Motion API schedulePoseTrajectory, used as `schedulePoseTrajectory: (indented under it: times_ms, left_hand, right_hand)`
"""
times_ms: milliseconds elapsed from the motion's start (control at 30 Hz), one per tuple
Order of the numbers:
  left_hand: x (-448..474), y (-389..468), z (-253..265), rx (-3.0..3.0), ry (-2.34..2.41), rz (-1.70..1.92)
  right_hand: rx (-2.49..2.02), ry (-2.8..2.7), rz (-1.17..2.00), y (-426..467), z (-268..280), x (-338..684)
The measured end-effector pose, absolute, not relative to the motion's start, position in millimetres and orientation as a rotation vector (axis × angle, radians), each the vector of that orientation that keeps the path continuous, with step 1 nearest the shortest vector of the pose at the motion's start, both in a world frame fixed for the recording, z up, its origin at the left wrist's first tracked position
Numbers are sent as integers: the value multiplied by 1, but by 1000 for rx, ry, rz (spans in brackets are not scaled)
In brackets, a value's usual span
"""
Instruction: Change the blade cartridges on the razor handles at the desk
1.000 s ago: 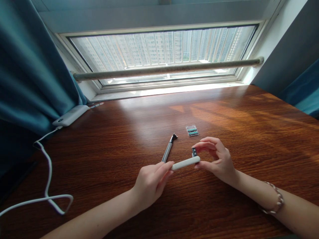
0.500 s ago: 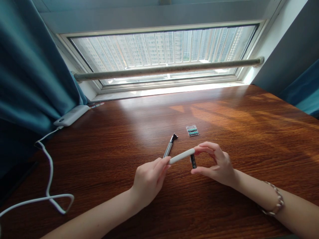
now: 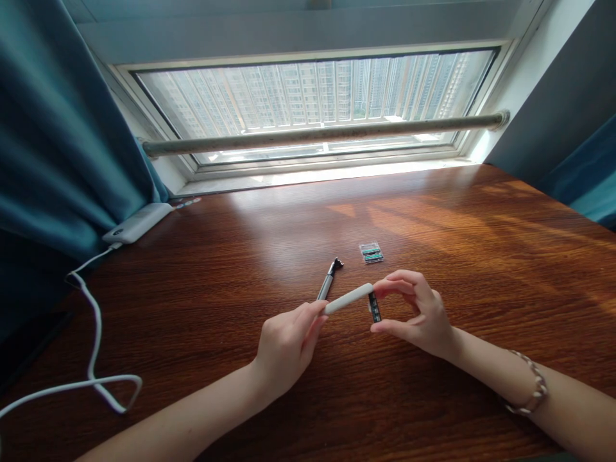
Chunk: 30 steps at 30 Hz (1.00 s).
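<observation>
My left hand (image 3: 289,343) is closed around the lower end of a white razor handle (image 3: 347,299), its thumb and fingers pressed together. At the handle's other end, a small black razor blade cartridge (image 3: 375,308) hangs downward. My right hand (image 3: 418,313) pinches that cartridge, fingertips at its upper end and thumb at its lower end. Cartridge and handle touch; whether they are locked together I cannot tell. Beyond my left fingers lies a grey-and-black razor handle (image 3: 328,282), partly hidden by the hand. Farther back is a clear plastic case (image 3: 372,253) with green-striped cartridges.
A white power bank (image 3: 138,224) sits at the table's back left, with a white cable (image 3: 99,324) curling toward the front. Blue curtains (image 3: 72,128) hang at left. A metal rail (image 3: 327,133) crosses before the window, behind the wooden table (image 3: 231,269).
The white handle and cartridge have shifted slightly left and up. The cartridge has turned a little, showing more of its dark face. Both hands keep their grip.
</observation>
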<state>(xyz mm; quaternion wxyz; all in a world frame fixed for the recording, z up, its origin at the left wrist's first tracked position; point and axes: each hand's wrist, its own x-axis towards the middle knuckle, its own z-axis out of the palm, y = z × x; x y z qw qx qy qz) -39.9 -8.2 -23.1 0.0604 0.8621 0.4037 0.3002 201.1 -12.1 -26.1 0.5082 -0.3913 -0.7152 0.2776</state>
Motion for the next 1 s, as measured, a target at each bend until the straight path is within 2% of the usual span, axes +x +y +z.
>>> schedulePoseTrajectory:
  times_ms: [233,500,733,1000]
  left_hand:
    - [-42,-13,-21,2674,966,899]
    - [-42,-8,-23,2619,1168,925]
    - [-41,-11,-20,2646,958,891]
    - [-43,-9,-22,2594,1063,933]
  right_hand:
    - [-947,-1694,723,-11,-24,201]
    - [-969,-1685,678,-11,-25,200]
    - [-967,-1676,674,-11,-25,200]
    - [-984,-1658,673,-11,-25,201]
